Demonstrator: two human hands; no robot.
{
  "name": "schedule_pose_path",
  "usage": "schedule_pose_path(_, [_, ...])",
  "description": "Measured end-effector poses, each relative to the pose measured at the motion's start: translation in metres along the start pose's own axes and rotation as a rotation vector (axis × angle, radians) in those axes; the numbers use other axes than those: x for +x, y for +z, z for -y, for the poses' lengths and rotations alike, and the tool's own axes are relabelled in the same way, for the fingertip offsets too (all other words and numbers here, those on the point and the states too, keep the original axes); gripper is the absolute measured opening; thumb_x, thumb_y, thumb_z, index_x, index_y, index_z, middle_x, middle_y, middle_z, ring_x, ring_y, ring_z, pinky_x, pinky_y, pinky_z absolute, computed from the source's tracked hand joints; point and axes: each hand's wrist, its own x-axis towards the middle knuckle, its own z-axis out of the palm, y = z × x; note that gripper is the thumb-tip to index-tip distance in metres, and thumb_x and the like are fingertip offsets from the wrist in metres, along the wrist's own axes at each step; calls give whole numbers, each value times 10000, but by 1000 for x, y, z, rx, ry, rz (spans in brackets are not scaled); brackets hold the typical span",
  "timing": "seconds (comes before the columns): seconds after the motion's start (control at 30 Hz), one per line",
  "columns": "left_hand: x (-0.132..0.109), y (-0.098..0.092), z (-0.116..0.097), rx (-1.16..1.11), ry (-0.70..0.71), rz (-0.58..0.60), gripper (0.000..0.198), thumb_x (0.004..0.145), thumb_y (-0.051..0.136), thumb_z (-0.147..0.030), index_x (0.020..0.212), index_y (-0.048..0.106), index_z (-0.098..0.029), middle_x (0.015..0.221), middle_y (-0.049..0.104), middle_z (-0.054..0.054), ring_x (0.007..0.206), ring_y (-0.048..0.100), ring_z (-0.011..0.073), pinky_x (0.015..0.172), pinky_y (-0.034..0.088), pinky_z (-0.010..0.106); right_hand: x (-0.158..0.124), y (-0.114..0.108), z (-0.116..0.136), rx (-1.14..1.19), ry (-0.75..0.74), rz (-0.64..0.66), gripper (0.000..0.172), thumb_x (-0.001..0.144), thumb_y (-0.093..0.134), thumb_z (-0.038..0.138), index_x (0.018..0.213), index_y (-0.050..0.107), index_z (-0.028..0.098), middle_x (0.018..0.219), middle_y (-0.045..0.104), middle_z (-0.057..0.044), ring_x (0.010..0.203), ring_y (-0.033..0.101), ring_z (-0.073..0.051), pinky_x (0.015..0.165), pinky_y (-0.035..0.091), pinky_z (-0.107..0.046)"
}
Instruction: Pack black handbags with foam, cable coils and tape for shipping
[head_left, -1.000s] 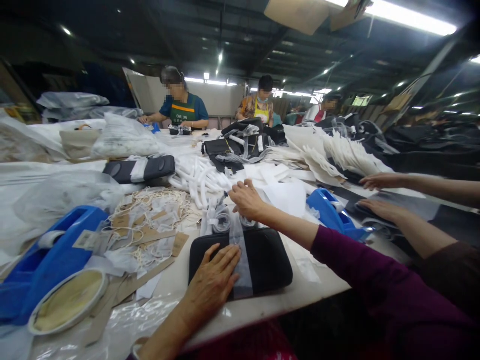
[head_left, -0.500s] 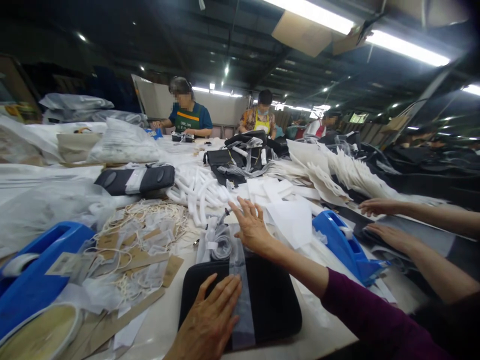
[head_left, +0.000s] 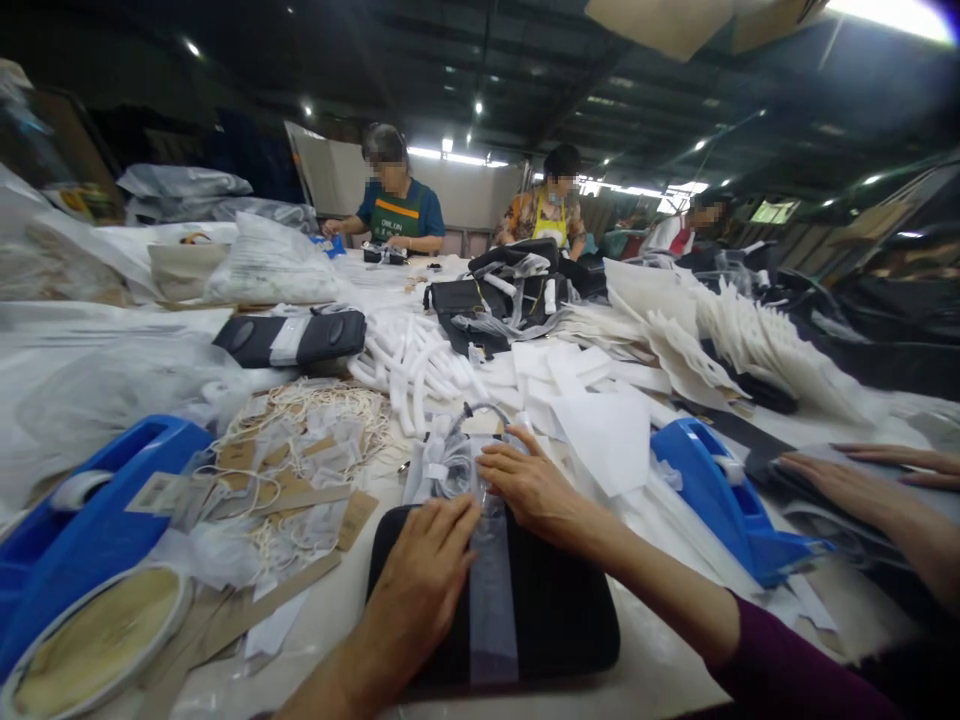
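A flat black zip-round case (head_left: 562, 620) lies before me, with a clear plastic strip (head_left: 493, 610) running lengthwise over its middle. My left hand (head_left: 431, 565) rests on the case's upper left part, fingers extended close together and their tips against the strip near the far edge. At that edge my right hand (head_left: 536, 490) has its fingers bent around the upper part of the strip; its fingertips partly hide the plastic. Just beyond the case sits a coiled cable or strap in clear wrapping (head_left: 450, 470).
Blue tape dispensers (head_left: 709, 490) stand right and left. Tags with strings (head_left: 300, 470) and a round tub (head_left: 105, 635) lie left. White foam strips (head_left: 412, 370) and black bags (head_left: 480, 305) are piled ahead. A co-worker's hands (head_left: 847, 485) work at right; other people sit opposite.
My left hand has slid up the case to its far edge. The right hand has come down from above onto the strip's upper part. The view has shifted slightly.
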Motion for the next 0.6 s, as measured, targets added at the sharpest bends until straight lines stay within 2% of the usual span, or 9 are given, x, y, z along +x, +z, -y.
schedule_pose_path(0.1, [30, -1, 6, 62, -128, 71, 249, 921, 455, -172, 1117, 609, -157, 1111, 627, 90, 1065, 509, 259, 961, 433, 438, 3, 4, -3, -49, 25, 50, 239, 929, 440, 93, 1077, 609, 173, 1109, 669, -74, 1109, 572, -194, 1172, 132, -478])
schedule_pose_path(0.2, [48, -3, 10, 105, -212, 138, 184, 923, 481, -248, 974, 638, -167, 991, 625, 83, 989, 507, 265, 894, 451, 436, 2, 2, -3, -67, 49, 72, 196, 947, 453, 153, 1095, 581, 177, 1081, 661, -65, 1076, 568, -196, 1174, 106, -484])
schedule_pose_path(0.3, [53, -8, 12, 111, -228, 180, 169, 917, 502, -285, 966, 628, -184, 979, 623, 72, 967, 501, 266, 861, 446, 430, 2, 4, -2, -89, 52, 101, 174, 956, 466, 219, 1093, 560, 167, 1022, 654, -60, 1043, 558, -204, 1177, 81, -486])
schedule_pose_path(0.43, [54, -15, 18, 63, -239, 259, 126, 894, 544, -283, 963, 617, -207, 942, 626, 60, 952, 506, 265, 832, 441, 403, 1, 10, -4, -149, 29, 138, 174, 949, 447, 185, 1074, 567, 176, 1019, 635, -66, 1063, 527, -219, 1177, 52, -501])
schedule_pose_path(0.6, [57, -9, 25, 22, -359, 216, 224, 836, 616, -281, 1052, 595, -227, 912, 586, 56, 904, 539, 245, 801, 448, 363, 0, 14, -6, -212, 0, 152, 236, 916, 457, 130, 1103, 594, 171, 1057, 617, -84, 1092, 500, -244, 1176, 43, -532])
